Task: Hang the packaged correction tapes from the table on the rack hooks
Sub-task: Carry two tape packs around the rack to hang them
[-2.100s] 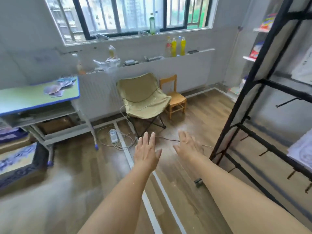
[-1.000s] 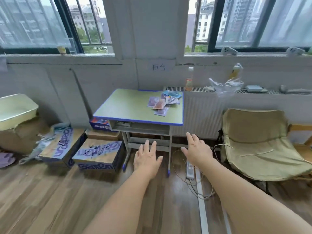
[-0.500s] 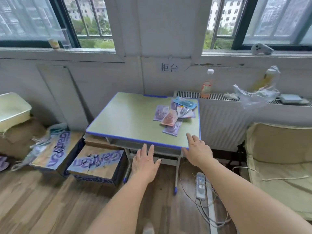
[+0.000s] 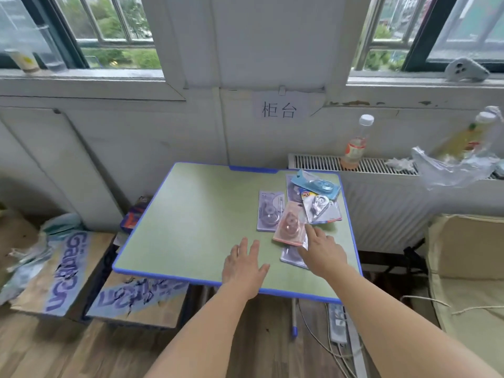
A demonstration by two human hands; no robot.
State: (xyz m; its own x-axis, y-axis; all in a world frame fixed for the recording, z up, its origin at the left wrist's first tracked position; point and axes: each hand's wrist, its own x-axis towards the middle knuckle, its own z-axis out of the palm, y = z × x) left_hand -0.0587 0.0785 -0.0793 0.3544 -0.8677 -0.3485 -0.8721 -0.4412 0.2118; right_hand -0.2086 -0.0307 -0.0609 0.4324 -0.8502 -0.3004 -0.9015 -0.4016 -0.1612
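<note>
The right hand's fingers (image 4: 311, 233) stretch forward, nearly straight, and the tips touch the near right edge of the pink pack (image 4: 289, 227); they curl round nothing. The right hand (image 4: 323, 251) lies palm down over a pale lilac pack (image 4: 293, 257), hiding its right part. The left hand (image 4: 244, 266) hovers or rests palm down near the front edge of the surface (image 4: 191, 214), fingers straight and slightly spread, thumb out to the right, holding nothing; whether it touches the surface I cannot tell.

The packs lie flat in a loose heap on the right half of the surface. The pink pack's long axis runs from near to far, tilted a little to the right at its far end, and it overlaps the lilac pack below it. Just left of it lies a purple pack (image 4: 270, 210), long axis also near to far, almost straight. Right of the pink pack sits a clear pack with a white tape (image 4: 320, 208), its far end leaning left. Behind that, a blue pack (image 4: 316, 184) lies crosswise, long axis running left to right and slanting nearer on the right, resting on another purple pack (image 4: 293, 188) of which only a strip shows.

Behind the surface stands a radiator (image 4: 381, 203) with a bottle (image 4: 356, 143) on top, and a plastic bag (image 4: 455, 165) further right. Cardboard boxes (image 4: 68, 268) sit on the floor to the left, and a power strip (image 4: 336, 323) lies under the surface's right front corner.
</note>
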